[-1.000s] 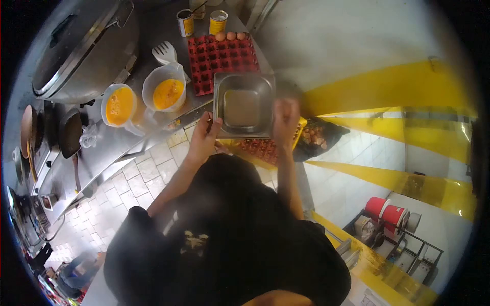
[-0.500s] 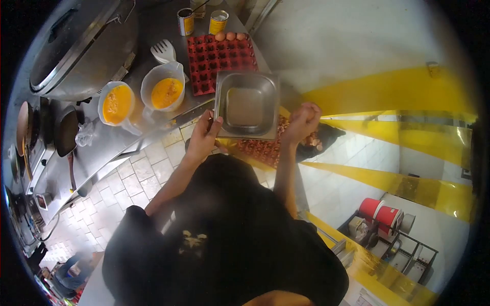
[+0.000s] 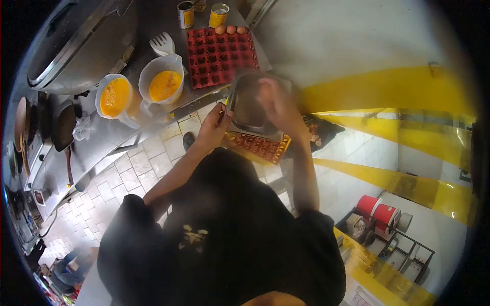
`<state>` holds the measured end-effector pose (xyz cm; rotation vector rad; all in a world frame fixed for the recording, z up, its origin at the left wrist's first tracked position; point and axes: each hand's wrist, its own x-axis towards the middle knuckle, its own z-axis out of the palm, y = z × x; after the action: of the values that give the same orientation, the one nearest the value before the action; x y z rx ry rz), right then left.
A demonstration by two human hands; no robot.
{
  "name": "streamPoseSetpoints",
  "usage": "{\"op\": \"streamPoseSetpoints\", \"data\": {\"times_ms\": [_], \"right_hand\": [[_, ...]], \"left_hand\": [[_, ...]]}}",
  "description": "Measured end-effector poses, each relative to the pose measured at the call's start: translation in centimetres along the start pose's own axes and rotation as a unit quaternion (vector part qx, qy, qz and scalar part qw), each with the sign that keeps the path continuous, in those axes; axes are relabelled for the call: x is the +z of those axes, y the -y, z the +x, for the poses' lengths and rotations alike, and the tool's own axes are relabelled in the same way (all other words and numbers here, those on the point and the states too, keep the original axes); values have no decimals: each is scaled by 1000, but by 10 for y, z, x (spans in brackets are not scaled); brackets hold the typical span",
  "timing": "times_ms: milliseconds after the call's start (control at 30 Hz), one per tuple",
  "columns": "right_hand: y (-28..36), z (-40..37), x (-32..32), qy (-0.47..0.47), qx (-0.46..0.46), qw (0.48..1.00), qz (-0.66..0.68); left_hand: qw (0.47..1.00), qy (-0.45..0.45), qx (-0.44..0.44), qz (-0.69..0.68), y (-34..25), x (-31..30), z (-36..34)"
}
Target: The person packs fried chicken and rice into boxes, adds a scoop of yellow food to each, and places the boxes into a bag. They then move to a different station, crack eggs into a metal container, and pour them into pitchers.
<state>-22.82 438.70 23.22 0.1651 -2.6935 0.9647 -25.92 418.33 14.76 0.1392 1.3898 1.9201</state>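
A rectangular stainless steel pan [image 3: 246, 109] is held out over the table's edge, tilted slightly. My left hand [image 3: 214, 126] grips its left rim, thumb on top and fingers closed around the side. Over the pan's right part is my right hand [image 3: 275, 102], smeared by motion, so its fingers and anything in them cannot be made out. Beneath the pan, a red egg tray [image 3: 258, 147] in a yellow crate shows in part. On the table behind it lies another red egg tray [image 3: 220, 58] with three brown eggs [image 3: 230, 30] along its far edge.
Two plastic jugs [image 3: 151, 99] of beaten egg stand on the steel table, beside a white slotted spatula [image 3: 162, 45]. Two cans [image 3: 218, 15] are at the back. A large metal pot [image 3: 97, 56] and frying pans [image 3: 63, 127] are leftward. Eggshells [image 3: 315, 137] lie on a black bag at right.
My right hand has swung from beside the pan, where it was a fist, to over it. My left hand has shifted the pan slightly right.
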Motion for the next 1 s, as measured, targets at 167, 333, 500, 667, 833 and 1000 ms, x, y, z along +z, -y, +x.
{"op": "streamPoseSetpoints", "data": {"times_ms": [167,333,500,667,833,1000], "right_hand": [[-17,4,15,93,0,993,-72],[-38,3,31,122,-9,981,-148],[-42,15,35,110,12,978,-176],[17,39,5,118,35,962,-243],[37,47,-21,83,14,958,-274],[1,20,-6,111,-13,975,-193]], "left_hand": [[991,-19,64,112,28,-4,14],[993,-22,53,102,28,-2,11],[996,23,16,80,23,-4,5],[999,12,10,35,20,-1,1],[999,4,-46,13,21,-7,-1],[997,-17,-60,36,15,-3,-2]]}}
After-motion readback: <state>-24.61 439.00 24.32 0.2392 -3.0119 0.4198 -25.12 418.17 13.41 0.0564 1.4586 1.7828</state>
